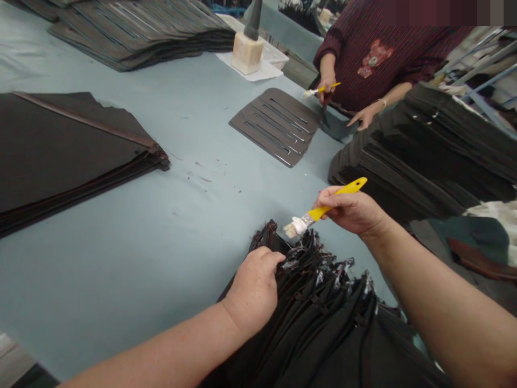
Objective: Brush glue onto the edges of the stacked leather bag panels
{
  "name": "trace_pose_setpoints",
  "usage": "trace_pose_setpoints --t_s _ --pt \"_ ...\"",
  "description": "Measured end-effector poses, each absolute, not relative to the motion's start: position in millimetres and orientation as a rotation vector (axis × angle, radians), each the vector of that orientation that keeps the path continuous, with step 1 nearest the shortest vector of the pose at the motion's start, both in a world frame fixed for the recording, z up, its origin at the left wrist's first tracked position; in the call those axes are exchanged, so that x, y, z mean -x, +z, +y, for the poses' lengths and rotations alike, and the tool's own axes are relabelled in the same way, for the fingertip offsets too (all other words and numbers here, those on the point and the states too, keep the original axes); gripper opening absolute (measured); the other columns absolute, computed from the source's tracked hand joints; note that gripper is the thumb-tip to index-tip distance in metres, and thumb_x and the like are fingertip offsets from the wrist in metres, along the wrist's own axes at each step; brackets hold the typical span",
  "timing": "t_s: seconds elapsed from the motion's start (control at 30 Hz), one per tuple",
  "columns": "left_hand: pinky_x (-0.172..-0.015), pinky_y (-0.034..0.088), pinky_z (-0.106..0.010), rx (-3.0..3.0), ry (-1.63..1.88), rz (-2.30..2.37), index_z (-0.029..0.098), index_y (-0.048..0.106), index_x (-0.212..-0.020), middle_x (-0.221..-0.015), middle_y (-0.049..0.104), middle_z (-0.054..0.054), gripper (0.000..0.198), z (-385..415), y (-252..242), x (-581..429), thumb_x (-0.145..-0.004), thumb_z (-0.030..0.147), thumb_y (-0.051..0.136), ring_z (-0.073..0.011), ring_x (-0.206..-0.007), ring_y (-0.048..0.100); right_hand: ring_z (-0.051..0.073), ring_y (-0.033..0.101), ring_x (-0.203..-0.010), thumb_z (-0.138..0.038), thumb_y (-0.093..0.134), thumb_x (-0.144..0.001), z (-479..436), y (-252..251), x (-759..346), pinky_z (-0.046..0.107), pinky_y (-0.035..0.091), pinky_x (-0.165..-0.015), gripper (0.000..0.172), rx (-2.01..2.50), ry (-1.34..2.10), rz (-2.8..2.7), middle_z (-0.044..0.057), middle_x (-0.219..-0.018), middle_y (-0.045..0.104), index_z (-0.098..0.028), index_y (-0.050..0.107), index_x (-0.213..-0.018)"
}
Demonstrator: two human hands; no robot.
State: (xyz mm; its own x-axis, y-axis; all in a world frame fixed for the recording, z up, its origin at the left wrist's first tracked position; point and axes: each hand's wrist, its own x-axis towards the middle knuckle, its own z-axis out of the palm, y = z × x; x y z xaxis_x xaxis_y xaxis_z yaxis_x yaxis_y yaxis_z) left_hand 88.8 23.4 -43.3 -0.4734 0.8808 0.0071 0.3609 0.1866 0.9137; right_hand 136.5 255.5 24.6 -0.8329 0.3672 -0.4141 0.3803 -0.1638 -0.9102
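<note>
My right hand (350,209) is closed round the yellow handle of a paintbrush (319,212). White paste coats the bristles, which hang just above the frayed edges of a row of dark fabric pieces (323,318). Streaks of the same white show along those edges. My left hand (258,283) lies at the left end of the row, fingers bent and closed on the edge of one dark fabric piece. Its fingertips are partly hidden among the folds.
A pale blue-grey table (161,280) bears a dark fabric stack (72,145) at left and slotted dark panels (278,124) ahead. A white square bottle (247,53) stands at the back. Opposite, a co-worker's hand (328,81) holds another yellow brush (323,90). Tall dark stacks (436,145) rise at right.
</note>
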Motion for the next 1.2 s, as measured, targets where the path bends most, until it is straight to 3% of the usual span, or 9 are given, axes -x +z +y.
trace_pose_setpoints --t_s 0.17,0.27,0.37,0.5,0.67,0.87,1.07,1.2 --pt "-0.081 0.044 -0.033 -1.102 1.177 1.99 0.014 0.058 -0.095 -0.087 0.056 -0.006 0.026 23 -39 -89 -0.079 0.006 0.039 -0.0163 -0.083 0.05 0.012 0.048 -0.045 -0.026 0.067 -0.058 250 30 -137 0.025 0.036 -0.045 0.015 -0.727 -1.996 1.88 0.003 -0.049 0.056 -0.014 0.061 -0.054" --pt "-0.082 0.043 -0.036 -1.113 1.084 2.069 0.015 0.059 -0.092 -0.087 0.055 -0.007 0.024 23 -35 -88 -0.078 0.006 0.041 -0.0184 -0.086 0.048 0.013 0.046 -0.043 -0.027 0.066 -0.059 256 37 -136 0.026 0.035 -0.045 0.016 -0.724 -2.003 1.927 0.001 -0.043 0.051 -0.014 0.06 -0.051" --pt "-0.087 0.039 -0.041 -1.119 0.997 2.214 0.019 0.061 -0.089 -0.104 0.051 -0.008 0.024 22 -32 -88 -0.076 0.007 0.045 -0.0232 -0.101 0.042 0.012 0.045 -0.042 -0.027 0.067 -0.059 258 34 -129 0.025 0.035 -0.046 0.016 -0.814 -2.083 2.05 -0.003 -0.037 0.042 -0.015 0.059 -0.051" --pt "-0.09 0.036 -0.045 -1.103 0.925 2.274 0.023 0.062 -0.089 -0.12 0.042 -0.008 0.026 20 -31 -88 -0.075 0.008 0.046 -0.0259 -0.111 0.036 0.01 0.045 -0.045 -0.028 0.066 -0.061 243 10 -118 0.023 0.033 -0.046 0.014 -0.829 -2.007 2.1 0.0 -0.046 0.054 -0.015 0.061 -0.06" --pt "-0.09 0.037 -0.043 -1.091 0.91 2.277 0.024 0.062 -0.091 -0.118 0.045 -0.007 0.025 20 -36 -87 -0.077 0.011 0.045 -0.0244 -0.109 0.038 0.01 0.045 -0.048 -0.029 0.065 -0.063 238 -8 -113 0.022 0.03 -0.045 0.014 -0.93 -1.839 2.254 0.002 -0.053 0.06 -0.016 0.06 -0.064" --pt "-0.091 0.036 -0.043 -1.061 0.896 2.282 0.024 0.062 -0.093 -0.121 0.044 -0.007 0.027 19 -37 -87 -0.077 0.011 0.045 -0.0241 -0.111 0.037 0.011 0.046 -0.045 -0.029 0.064 -0.062 248 6 -118 0.024 0.033 -0.046 0.015 -0.886 -2.048 2.198 0.0 -0.047 0.055 -0.016 0.059 -0.057" --pt "-0.089 0.037 -0.043 -1.039 0.902 2.284 0.023 0.061 -0.092 -0.118 0.045 -0.007 0.026 20 -38 -87 -0.077 0.009 0.044 -0.0243 -0.108 0.039 0.009 0.045 -0.048 -0.029 0.064 -0.065 238 -12 -118 0.022 0.029 -0.044 0.014 -0.916 -1.844 2.276 0.001 -0.054 0.06 -0.016 0.061 -0.065" --pt "-0.087 0.04 -0.04 -1.067 1.018 2.259 0.019 0.059 -0.085 -0.108 0.048 -0.006 0.023 21 -39 -86 -0.075 0.005 0.044 -0.0215 -0.1 0.042 0.01 0.046 -0.048 -0.027 0.066 -0.063 252 -5 -120 0.024 0.032 -0.045 0.013 -1.013 -2.074 2.302 0.0 -0.05 0.056 -0.016 0.061 -0.062"
